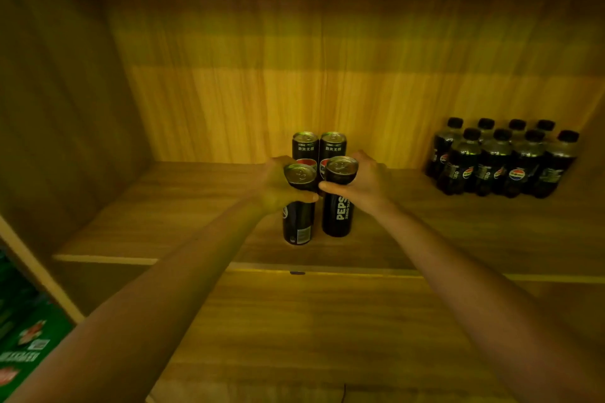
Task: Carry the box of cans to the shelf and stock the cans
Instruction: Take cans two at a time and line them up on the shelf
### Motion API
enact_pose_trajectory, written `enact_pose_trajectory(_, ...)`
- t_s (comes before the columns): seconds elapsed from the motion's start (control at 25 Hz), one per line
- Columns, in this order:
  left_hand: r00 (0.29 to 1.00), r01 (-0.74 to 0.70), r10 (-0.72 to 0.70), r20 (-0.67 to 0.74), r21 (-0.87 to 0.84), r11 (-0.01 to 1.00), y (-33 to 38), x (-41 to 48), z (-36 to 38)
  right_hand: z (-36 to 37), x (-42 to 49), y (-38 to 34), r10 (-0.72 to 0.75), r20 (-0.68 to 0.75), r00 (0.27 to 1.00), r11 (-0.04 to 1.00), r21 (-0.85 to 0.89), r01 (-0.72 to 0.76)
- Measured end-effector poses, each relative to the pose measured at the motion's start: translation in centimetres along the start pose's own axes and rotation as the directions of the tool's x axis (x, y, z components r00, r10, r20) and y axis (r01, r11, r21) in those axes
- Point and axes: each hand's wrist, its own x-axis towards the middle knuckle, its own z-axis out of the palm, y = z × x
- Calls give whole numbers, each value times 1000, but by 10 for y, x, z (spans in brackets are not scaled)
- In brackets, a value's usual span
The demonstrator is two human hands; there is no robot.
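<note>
Hands: left [278, 185] grips black can [297, 222], right [366, 181] grips Pepsi can [337, 216]; both upright on shelf [163, 206].

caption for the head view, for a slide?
Left hand and right hand each set a black can on the wooden shelf before two stocked cans.

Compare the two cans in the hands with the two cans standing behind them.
The left hand and right hand each grip one of the front cans; the back cans stand untouched. Front cans sit nearer the shelf edge, back cans against the rear wall. All four are upright, slim, black Pepsi cans.
</note>
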Motion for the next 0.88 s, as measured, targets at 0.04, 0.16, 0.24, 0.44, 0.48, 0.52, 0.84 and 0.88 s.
enact_pose_trajectory(0.04,1000,5,-5,-8,16,1000,-1,6,1,3,4,2,2,4,1000,1000,18,-2)
enact_pose_trajectory(0.16,999,17,-15,-35,46,999,-6,19,0,11,10,4,6,25,1000,991,135,-9)
enact_pose_trajectory(0.24,999,14,-14,-48,12,1000,-10,25,1,16,14,7,13,17,1000,981,195,-16)
enact_pose_trajectory(0.44,995,-57,52,-81,-65,996,-20,15,13,19,10,21,93,142,985,922,362,-140)
enact_pose_trajectory(0.48,998,-33,26,-63,-120,992,-29,11,13,18,6,27,122,218,968,904,379,-199)
enact_pose_trajectory(0.52,1000,9,-13,-19,-178,984,-39,8,13,17,2,35,150,290,945,892,374,-256)
enact_pose_trajectory(0.84,994,107,-108,23,48,993,-84,6,43,52,-18,62,213,276,937,918,272,-288)
enact_pose_trajectory(0.88,992,122,-122,-17,64,990,-86,8,46,57,-18,63,231,229,945,909,296,-294)
